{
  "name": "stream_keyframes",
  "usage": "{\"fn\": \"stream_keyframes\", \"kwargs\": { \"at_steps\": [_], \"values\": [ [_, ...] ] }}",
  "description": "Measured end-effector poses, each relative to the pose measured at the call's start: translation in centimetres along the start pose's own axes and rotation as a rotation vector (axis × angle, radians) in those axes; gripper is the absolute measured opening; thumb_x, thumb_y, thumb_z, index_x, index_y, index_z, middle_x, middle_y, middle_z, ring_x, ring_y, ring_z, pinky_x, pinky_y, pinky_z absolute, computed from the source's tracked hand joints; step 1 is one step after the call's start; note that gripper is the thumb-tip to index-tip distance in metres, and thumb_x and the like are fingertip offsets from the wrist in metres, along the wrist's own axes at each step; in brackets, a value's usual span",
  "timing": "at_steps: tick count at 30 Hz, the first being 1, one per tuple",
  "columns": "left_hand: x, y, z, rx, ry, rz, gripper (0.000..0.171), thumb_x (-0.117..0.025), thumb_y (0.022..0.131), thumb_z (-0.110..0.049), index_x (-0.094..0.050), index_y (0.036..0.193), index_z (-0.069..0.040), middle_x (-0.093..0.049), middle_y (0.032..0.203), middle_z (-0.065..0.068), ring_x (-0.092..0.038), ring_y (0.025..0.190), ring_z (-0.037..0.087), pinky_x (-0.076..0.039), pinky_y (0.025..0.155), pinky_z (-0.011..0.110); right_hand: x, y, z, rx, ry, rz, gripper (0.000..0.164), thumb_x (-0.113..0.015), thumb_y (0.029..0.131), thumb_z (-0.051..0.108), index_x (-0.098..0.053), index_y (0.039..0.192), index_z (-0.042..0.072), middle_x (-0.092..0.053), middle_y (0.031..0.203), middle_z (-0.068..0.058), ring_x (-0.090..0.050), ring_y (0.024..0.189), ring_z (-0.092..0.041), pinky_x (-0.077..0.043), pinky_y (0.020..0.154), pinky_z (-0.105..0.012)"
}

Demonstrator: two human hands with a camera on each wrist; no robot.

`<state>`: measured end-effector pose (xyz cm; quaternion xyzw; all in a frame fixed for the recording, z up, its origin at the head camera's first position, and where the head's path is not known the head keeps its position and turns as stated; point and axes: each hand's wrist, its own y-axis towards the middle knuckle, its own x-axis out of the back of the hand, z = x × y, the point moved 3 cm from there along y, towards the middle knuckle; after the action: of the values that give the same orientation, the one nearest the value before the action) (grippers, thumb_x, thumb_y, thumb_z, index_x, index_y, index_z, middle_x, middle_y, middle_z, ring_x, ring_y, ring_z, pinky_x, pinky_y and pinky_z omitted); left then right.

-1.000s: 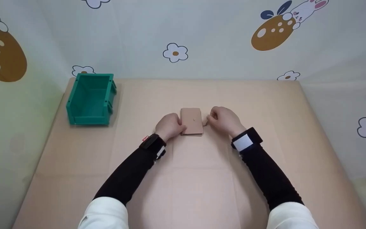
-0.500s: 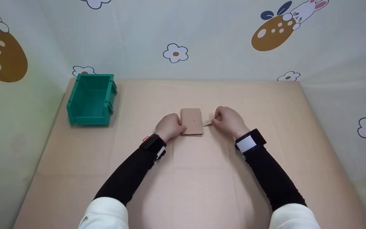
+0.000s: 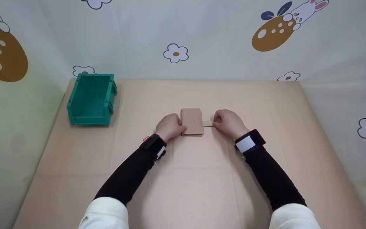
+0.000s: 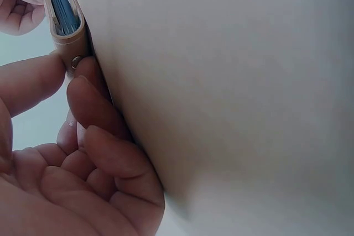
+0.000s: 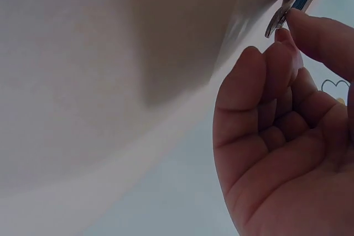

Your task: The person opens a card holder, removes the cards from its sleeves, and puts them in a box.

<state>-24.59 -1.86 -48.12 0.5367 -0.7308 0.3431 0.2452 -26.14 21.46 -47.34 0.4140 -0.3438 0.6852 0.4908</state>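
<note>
A small light-brown card holder (image 3: 191,117) lies on the table with a small metal stud on its cover. My left hand (image 3: 169,126) pinches its left, spine side between thumb and fingers. From its right side a short closure strap (image 3: 207,123) sticks out flat, and my right hand (image 3: 230,123) pinches the free end. In the left wrist view, blue sleeves (image 4: 65,12) show between the covers, and a metal snap (image 4: 76,62) sits on the spine beside the thumb. The right wrist view shows the strap end with its metal snap (image 5: 275,23) at the thumb tip.
A green open-front plastic bin (image 3: 89,121) stands at the back left of the table. The beige tabletop (image 3: 202,190) is bounded by patterned cloth walls (image 3: 138,38) at the back and both sides.
My right hand has moved a little to the right, drawing the strap out from the card holder's side; the strap now lies flatter and lower. My left hand and the card holder have stayed put.
</note>
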Motion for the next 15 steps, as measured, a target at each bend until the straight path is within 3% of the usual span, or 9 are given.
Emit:
{"fn": "stream_keyframes", "kwargs": {
  "at_steps": [15],
  "values": [
    [-0.09,0.02,-0.07,0.002,0.008,0.003,0.024,-0.072,0.087,-0.024,-0.055,0.077,-0.010,-0.054,0.073,0.000,-0.050,0.064,0.015,-0.037,0.056,0.028,-0.26,0.09,-0.30,0.015,-0.010,0.013,0.009,-0.071,0.086,0.013,-0.068,0.089,0.005,-0.065,0.087,-0.008,-0.059,0.084,-0.028,-0.047,0.083,-0.043]
  ]
}}
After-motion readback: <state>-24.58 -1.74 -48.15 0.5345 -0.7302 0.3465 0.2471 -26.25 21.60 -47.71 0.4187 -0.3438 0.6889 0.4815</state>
